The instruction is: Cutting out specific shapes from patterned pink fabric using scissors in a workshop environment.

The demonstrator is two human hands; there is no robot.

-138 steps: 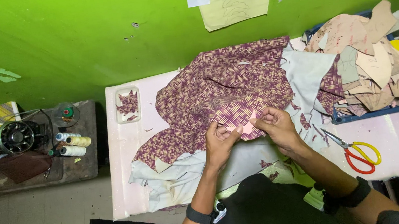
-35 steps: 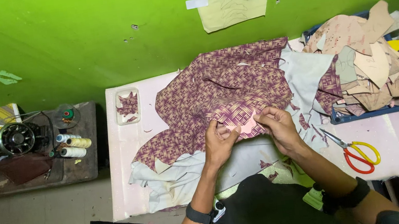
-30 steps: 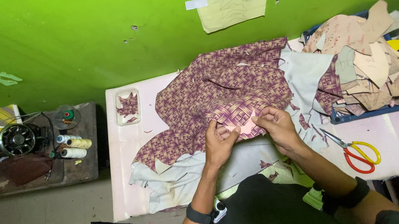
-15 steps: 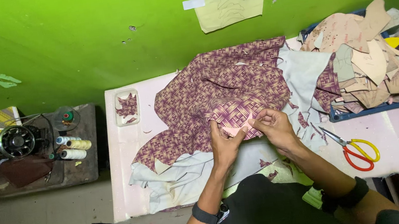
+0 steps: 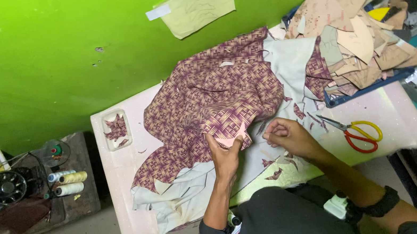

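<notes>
I've got a small pinkish cut piece (image 5: pixel 231 141) pinched in my left hand (image 5: pixel 226 157), fingers clamped on it at the near edge of the maroon woven-print fabric (image 5: pixel 211 95), mid-table. My right hand (image 5: pixel 287 136) sits just right of it, fingers curled together; can't tell if there's anything between them. Fabric is bunched, lying over pale lining cloth (image 5: pixel 186 189) that spreads toward the near left corner.

Progress, my read: cutting well underway. Small maroon offcuts (image 5: pixel 275 173) are scattered near my right hand, more scraps are in the little white tray (image 5: pixel 116 129) on the far left of the table, but most of the printed fabric looks uncut, so plenty is left.

Red-and-yellow scissors (image 5: pixel 355 132) lie on the table (image 5: pixel 122 198) to the right, not in hand. Far right: blue tray (image 5: pixel 363 90) heaped with tan paper patterns (image 5: pixel 353 33). Thread spools (image 5: pixel 69 183) sit on the low bench at left, off the table.
</notes>
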